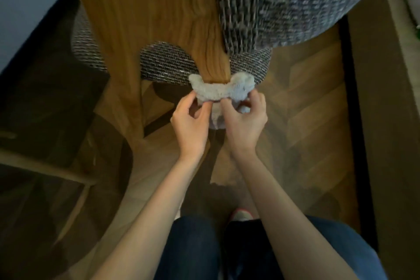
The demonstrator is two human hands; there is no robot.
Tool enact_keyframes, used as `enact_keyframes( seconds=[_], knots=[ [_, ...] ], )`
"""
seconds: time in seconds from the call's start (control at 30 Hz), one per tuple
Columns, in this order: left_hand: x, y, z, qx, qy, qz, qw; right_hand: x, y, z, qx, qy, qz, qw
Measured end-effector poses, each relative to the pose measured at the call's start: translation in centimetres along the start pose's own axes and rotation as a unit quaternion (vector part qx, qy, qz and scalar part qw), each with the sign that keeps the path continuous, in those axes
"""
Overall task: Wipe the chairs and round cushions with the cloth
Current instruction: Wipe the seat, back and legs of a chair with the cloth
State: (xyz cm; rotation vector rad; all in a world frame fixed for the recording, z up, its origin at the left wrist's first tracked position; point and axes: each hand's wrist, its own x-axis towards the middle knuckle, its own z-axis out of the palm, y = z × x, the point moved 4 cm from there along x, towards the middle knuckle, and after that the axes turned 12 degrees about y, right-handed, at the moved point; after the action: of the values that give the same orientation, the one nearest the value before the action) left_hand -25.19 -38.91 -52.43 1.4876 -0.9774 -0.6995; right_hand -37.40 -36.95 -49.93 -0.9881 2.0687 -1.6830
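Pale fleecy cloth (218, 93) lies bent round the narrow lower end of the wooden chair back (159, 18), just where the wood meets the round cushion (166, 63) of the seat. The cloth covers the near face of the wood, and its two ends curl up on either side of it. A loose fold hangs down between the hands.

The left hand (189, 120) pinches the left part of the cloth between thumb and fingertips. The right hand (246, 118) holds the right part with curled fingers, and a small bunch of cloth shows inside the palm.

The long axis of the cloth runs left to right, square across the wood, whose grain runs away from the hands. The wood lies directly beyond the fingers, centred between them, and neither hand is nearer. The next stroke probably calls for sliding the band along the wood while both ends stay taut. A second woven cushion (295, 2) at upper right appears blurred.
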Motion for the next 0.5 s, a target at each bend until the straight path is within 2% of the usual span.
enact_keyframes(
  seconds=[0.13, 0.2, 0.27, 0.33, 0.5],
  knots=[
    [-0.8, 2.8, -1.7, 0.107, -0.072, -0.099, 0.987, 1.0, -1.6, -2.2, -0.121, -0.142, 0.124, 0.974],
    [-1.6, 6.0, -3.2, 0.121, -0.080, -0.146, 0.979, 1.0, -4.2, -3.9, -0.118, -0.199, 0.183, 0.955],
    [-2.5, 10.1, -4.7, 0.121, -0.093, -0.172, 0.973, 0.8, -7.3, -5.8, -0.126, -0.231, 0.204, 0.943],
    [-3.4, 14.8, -6.7, 0.116, -0.110, -0.193, 0.968, 0.5, -11.4, -8.2, -0.130, -0.244, 0.213, 0.937],
    [-4.3, 26.5, -10.4, 0.119, -0.153, -0.173, 0.966, -0.4, -21.8, -14.8, -0.107, -0.205, 0.233, 0.945]
  ],
)
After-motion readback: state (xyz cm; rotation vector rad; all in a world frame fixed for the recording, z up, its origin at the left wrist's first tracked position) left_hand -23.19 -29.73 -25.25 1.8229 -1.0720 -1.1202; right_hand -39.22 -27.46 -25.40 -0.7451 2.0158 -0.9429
